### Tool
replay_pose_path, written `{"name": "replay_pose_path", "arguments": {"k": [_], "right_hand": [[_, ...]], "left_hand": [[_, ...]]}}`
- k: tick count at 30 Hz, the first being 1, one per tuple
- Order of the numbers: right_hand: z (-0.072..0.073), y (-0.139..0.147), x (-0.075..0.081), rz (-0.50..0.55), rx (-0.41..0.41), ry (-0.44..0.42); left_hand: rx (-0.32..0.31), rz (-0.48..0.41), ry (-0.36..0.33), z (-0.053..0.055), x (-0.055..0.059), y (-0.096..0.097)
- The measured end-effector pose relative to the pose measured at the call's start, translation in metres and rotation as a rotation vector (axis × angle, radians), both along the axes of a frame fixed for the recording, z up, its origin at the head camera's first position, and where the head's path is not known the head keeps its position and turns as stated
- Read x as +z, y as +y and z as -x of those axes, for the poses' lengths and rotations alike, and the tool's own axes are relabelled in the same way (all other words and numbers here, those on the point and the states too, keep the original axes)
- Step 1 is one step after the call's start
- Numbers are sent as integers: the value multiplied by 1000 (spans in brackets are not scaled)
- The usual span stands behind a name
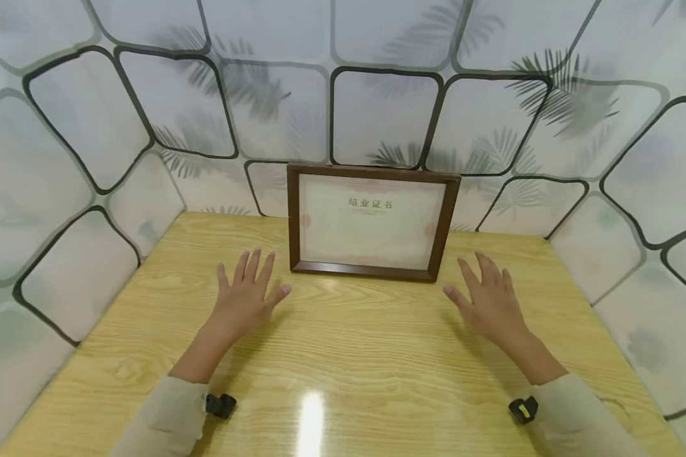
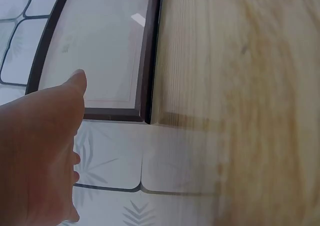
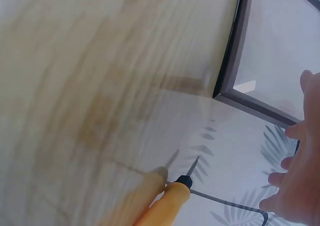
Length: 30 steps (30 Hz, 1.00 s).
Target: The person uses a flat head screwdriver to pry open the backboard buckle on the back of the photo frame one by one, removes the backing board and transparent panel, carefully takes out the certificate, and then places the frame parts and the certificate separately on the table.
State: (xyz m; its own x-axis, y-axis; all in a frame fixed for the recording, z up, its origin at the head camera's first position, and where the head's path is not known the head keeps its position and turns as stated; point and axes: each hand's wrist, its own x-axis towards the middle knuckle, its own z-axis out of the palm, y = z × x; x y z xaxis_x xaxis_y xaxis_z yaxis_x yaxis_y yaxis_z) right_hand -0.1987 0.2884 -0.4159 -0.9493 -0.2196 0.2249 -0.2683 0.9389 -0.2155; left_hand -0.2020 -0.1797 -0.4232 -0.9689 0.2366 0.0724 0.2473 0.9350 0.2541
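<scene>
A dark brown picture frame (image 1: 363, 274) with a pale certificate (image 1: 371, 231) inside leans upright near the back wall. To its left, my left hand (image 1: 242, 304) is held over the table with spread fingers, holding nothing. On the other side, my right hand (image 1: 491, 304) has its fingers apart and is likewise free of any object. Neither hand touches the frame in the head view. The left wrist view shows the thumb (image 2: 75, 88) in front of the frame's glass. In the right wrist view, fingertips (image 3: 295, 131) overlap the frame's lower edge (image 3: 260, 108).
Light wood tabletop (image 1: 343, 343) spreads under both hands. Patterned walls (image 1: 383, 114) with dark lines and leaf prints enclose its back and sides. A screwdriver-like tool (image 3: 167, 203) with an orange handle and thin metal tip shows in the right wrist view only.
</scene>
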Motion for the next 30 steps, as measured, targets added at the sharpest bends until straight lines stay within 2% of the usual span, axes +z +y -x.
{"name": "replay_pose_path", "arguments": {"k": [5,11,16,21,30], "right_hand": [[5,-2,5,53,7,19],[11,-2,13,200,-2,-63],[17,0,22,364,18,-103],[27,-1,30,520,57,-79],[47,-3,42,658,26,-86]], "left_hand": [[-7,-44,26,3,0,0],[-23,-127,79,13,-2,1],[-23,-287,106,24,3,3],[-18,-424,111,35,10,5],[5,-622,123,54,22,11]]}}
